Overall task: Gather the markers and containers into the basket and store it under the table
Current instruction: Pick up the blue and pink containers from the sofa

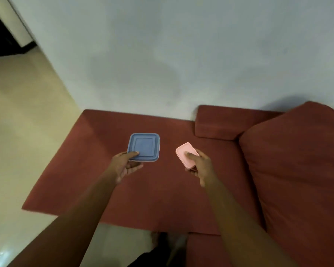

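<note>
Both hands are loaded and out front over the sofa: the left hand (pixel 126 165) pinches the near edge of a blue square container (pixel 143 147), thumb on the lid, fingers underneath, and the right hand (pixel 198 167) wraps the near end of a small pink container (pixel 186 155), thumb pressed on top. Each box is clear of the cushion, held roughly level, the two well apart with bare upholstery between them. That pink one is oblong, its long axis running away from the person and slightly leftward; the blue one sits square to the view. Now the key relation, and it's a blank: no basket in sight, no markers, no table either. So whichever hand is nearer the basket can't be called from here; a turn of the body looks needed first. Underneath lies the red sofa seat (pixel 96 182), with a back cushion (pixel 297 170) rising on the right. Behind is a pale wall (pixel 181 54), and cream floor (pixel 23 141) spreads away to the left.
</note>
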Demonstrator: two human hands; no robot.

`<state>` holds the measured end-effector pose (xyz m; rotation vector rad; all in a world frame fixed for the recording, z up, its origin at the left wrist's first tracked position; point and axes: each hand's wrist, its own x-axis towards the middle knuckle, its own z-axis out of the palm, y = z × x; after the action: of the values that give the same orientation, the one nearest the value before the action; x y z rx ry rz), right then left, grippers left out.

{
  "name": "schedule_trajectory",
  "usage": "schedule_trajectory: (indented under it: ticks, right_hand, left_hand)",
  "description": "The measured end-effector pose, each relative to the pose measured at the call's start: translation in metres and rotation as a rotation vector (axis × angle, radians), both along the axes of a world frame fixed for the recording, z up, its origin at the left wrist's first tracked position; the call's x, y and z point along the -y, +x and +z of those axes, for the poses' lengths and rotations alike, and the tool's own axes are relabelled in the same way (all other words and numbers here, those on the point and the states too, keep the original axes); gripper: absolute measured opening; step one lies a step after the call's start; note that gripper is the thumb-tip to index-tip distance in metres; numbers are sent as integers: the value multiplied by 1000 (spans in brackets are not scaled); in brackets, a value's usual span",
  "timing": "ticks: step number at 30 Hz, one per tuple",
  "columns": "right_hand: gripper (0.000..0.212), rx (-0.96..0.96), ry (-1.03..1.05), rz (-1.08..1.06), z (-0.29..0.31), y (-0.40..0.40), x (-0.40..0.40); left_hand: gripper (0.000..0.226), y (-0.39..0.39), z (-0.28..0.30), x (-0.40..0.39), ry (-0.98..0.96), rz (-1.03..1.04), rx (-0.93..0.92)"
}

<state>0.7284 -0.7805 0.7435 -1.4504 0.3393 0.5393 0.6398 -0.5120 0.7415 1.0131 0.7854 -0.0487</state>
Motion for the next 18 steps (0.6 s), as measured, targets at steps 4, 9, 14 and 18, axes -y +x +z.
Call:
schedule_trajectory:
  ticks: [4, 9, 14, 18]
  right_hand:
    - [39, -21, 6, 131, 22, -27, -74]
    - [31, -25, 63, 274, 45, -49, -168]
    - [49, -79, 178, 462, 67, -74, -274]
    - [60, -37, 202, 635, 73, -102, -357]
  left_hand:
    - [59, -62, 16, -64, 26, 152, 39]
    - [53, -131, 21, -136, 12, 341, 51]
    - [48, -208, 32, -208, 5, 521, 77]
    - [47, -266, 46, -260, 24, 690, 79]
